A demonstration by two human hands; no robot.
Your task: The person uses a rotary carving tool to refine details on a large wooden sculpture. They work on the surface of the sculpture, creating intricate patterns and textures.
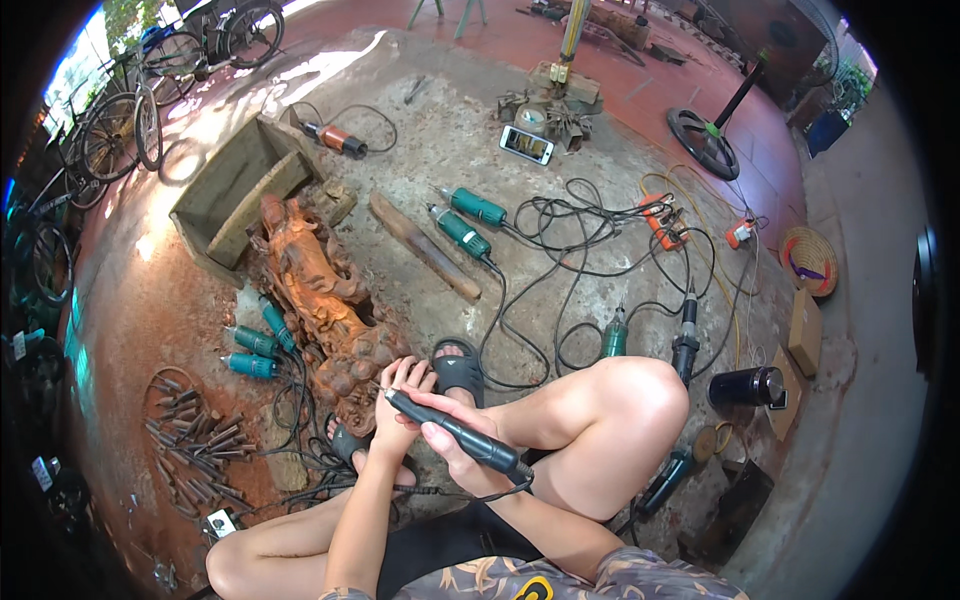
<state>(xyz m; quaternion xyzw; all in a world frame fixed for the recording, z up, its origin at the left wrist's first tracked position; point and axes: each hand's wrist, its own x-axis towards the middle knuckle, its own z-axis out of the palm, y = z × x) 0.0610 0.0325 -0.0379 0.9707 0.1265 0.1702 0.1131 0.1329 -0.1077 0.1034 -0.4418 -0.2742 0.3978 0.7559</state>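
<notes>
A black handheld rotary carving tool with a cord at its rear lies in my right hand, its tip pointing up and left. My left hand is by that tip, fingers bent together at the lower end of a wooden carving. What those fingers hold, if anything, is hidden. Reddish-brown and orange, the carving shows a draped figure on a knobbly base. It lies tilted, with its upper end against a wooden trough-like box.
Several carving bits lie in a heap at left. Green rotary tools with tangled cords spread over the floor, near an orange power strip. A wooden stick, a phone and a black cylinder lie farther out.
</notes>
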